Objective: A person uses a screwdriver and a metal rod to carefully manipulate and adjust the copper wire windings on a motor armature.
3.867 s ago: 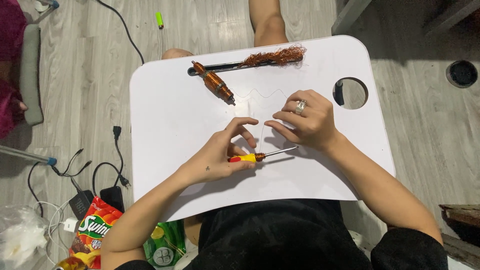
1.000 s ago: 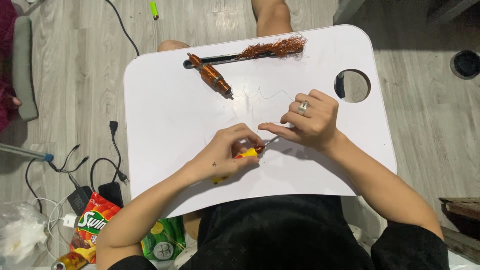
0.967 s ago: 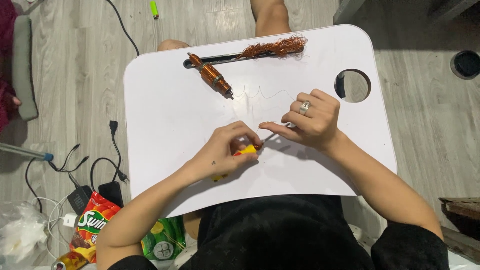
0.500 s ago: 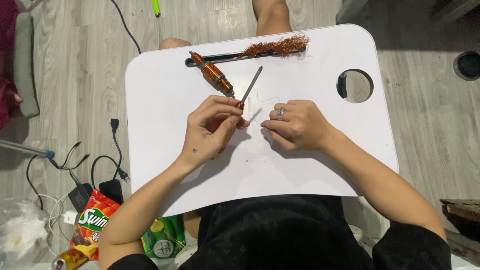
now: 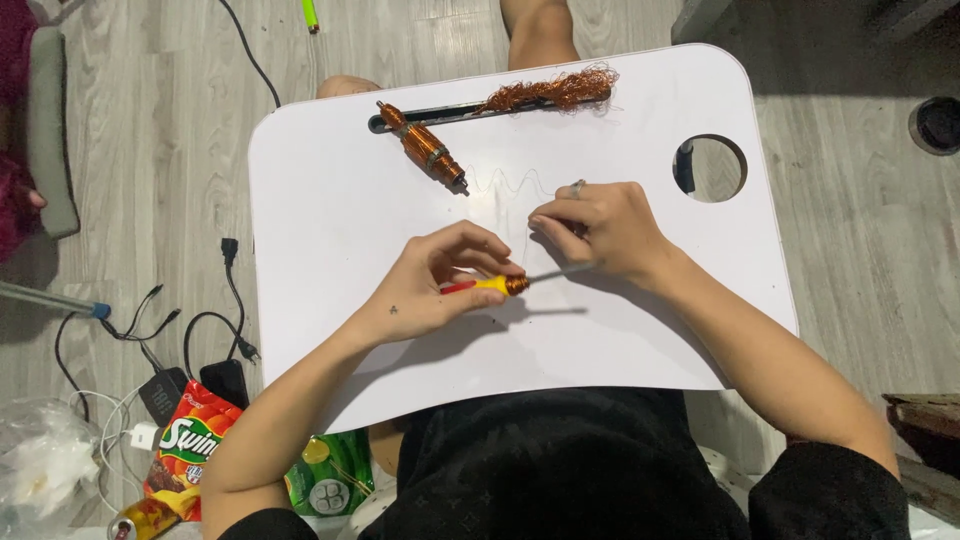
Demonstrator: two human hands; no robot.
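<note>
1. Fingers (image 5: 470, 262) of the left hand (image 5: 430, 290) pinch a small yellow-and-red screwdriver (image 5: 490, 285) over the white lap tray (image 5: 340, 250).
2. Right hand (image 5: 600, 228) curls narrow at the blade tip; what it pinches, I cannot tell.
3. Coil-wound rod (image 5: 425, 150) and loose copper wire tangle (image 5: 555, 92) lie at the far edge.
4. Looks like fine tip work; steady hands needed.

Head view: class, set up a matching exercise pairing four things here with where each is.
Things:
1. screwdriver
2. copper coil
3. tangle of copper wire
4. snack bag

Places:
A. on the floor, left of the lap table
B. far edge of the table
C. in the left hand
D. just below the slot, lying at an angle

Pairs: 1-C, 2-D, 3-B, 4-A
</note>
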